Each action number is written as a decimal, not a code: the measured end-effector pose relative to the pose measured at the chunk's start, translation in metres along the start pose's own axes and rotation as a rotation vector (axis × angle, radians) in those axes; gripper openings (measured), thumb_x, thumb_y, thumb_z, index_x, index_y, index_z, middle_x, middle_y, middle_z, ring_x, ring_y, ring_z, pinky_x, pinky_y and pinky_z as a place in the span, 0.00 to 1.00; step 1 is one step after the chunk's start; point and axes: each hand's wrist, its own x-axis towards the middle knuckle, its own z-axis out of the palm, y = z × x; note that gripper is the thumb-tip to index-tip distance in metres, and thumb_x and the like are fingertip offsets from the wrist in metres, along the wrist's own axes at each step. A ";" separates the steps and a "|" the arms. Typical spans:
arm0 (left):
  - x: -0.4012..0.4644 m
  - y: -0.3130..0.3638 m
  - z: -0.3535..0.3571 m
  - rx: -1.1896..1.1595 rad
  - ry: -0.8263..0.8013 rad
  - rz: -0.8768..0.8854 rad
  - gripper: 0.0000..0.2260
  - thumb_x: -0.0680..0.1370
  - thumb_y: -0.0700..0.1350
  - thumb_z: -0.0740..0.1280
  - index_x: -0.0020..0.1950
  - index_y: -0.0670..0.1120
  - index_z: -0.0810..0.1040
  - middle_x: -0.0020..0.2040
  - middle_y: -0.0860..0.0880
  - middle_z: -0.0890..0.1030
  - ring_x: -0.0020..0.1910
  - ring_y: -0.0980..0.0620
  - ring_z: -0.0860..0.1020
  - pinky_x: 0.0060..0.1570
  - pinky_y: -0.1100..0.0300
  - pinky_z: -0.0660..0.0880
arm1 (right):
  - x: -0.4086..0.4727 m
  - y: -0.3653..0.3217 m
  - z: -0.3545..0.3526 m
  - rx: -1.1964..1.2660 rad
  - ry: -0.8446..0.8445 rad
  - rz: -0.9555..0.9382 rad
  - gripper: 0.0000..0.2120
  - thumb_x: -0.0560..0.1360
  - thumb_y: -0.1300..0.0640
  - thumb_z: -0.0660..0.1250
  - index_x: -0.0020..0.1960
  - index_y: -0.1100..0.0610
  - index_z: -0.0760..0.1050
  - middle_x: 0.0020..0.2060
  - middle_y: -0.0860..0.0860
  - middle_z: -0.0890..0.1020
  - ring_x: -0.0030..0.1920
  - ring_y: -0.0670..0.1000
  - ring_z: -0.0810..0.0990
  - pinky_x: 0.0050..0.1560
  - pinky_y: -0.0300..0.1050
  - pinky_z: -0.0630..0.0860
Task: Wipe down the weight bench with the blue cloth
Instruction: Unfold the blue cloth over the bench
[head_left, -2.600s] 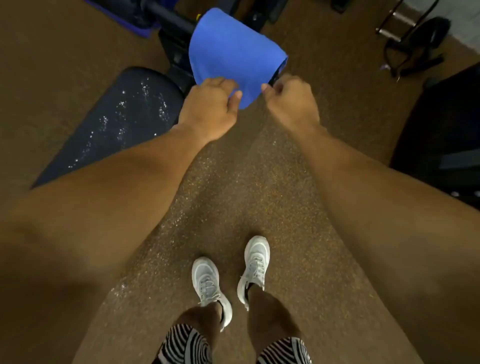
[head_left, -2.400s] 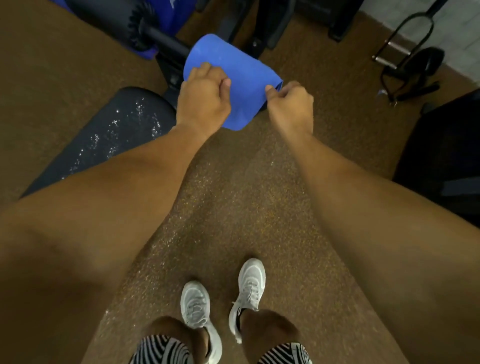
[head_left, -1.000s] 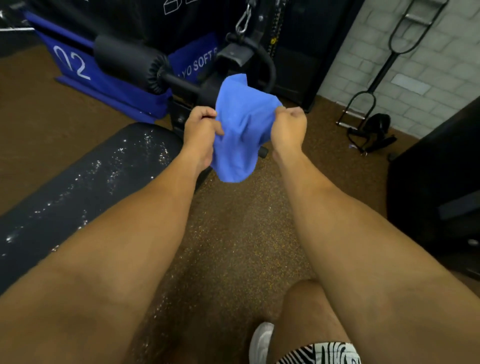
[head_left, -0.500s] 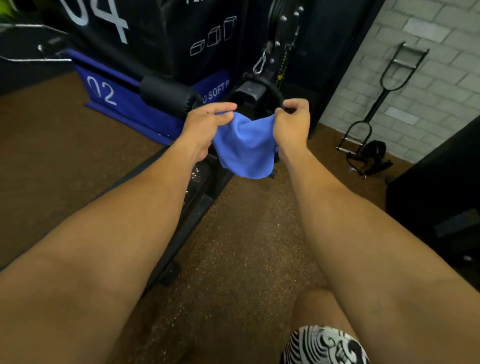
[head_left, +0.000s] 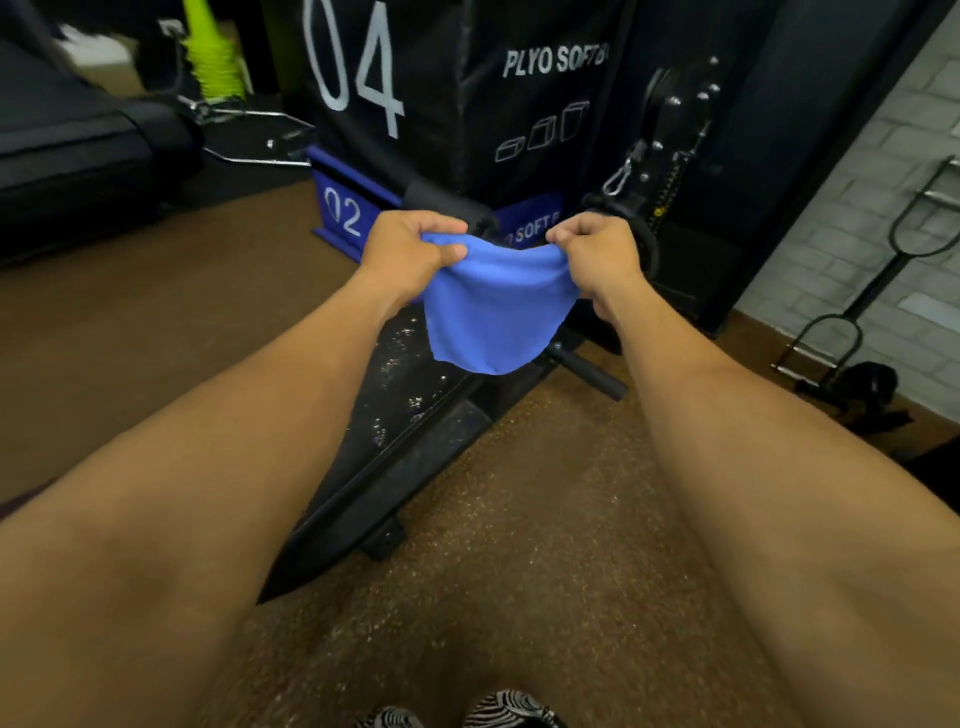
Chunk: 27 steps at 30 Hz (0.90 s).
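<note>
both hands up in front, and the blue cloth (head_left: 493, 312) is stretched between them, hanging in a loose pouch. left hand (head_left: 410, 254) is pinched shut on the cloth's left top edge, right hand (head_left: 597, 260) pinched shut on the right top edge, the two hands apart with the fabric spanning the gap. nothing has touched the pad yet by the look of it: the weight bench (head_left: 395, 405) shows white droplets scattered over its dark top, so the wiping looks not yet begun.

here's the relation that matters: the bench lies below the cloth and to the left of it, its long axis running from the far end under the cloth back toward the person's left side, passing under the left forearm. the left hand is the nearer one to the pad. my read: the cloth needs to come down and leftward onto the far end of the bench, then travel along that long axis.
</note>
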 end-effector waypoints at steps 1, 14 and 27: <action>-0.004 0.001 -0.006 0.015 0.014 -0.008 0.13 0.73 0.40 0.76 0.57 0.46 0.84 0.53 0.50 0.84 0.54 0.54 0.82 0.51 0.63 0.79 | 0.000 -0.003 0.002 -0.012 -0.017 -0.022 0.09 0.79 0.62 0.63 0.46 0.56 0.81 0.40 0.47 0.81 0.41 0.46 0.76 0.36 0.40 0.72; -0.036 0.036 -0.051 0.600 0.152 -0.084 0.20 0.67 0.32 0.77 0.58 0.42 0.84 0.52 0.46 0.83 0.50 0.52 0.79 0.51 0.58 0.76 | 0.011 -0.036 0.014 -0.164 -0.607 -0.121 0.15 0.70 0.69 0.72 0.53 0.55 0.77 0.44 0.50 0.76 0.51 0.54 0.77 0.51 0.53 0.79; -0.049 0.033 -0.060 0.939 0.044 -0.058 0.09 0.75 0.42 0.73 0.54 0.42 0.85 0.54 0.44 0.85 0.54 0.45 0.80 0.49 0.58 0.72 | 0.002 -0.035 0.034 -0.529 -0.426 -0.264 0.07 0.73 0.65 0.69 0.48 0.60 0.84 0.45 0.58 0.84 0.46 0.57 0.84 0.51 0.53 0.83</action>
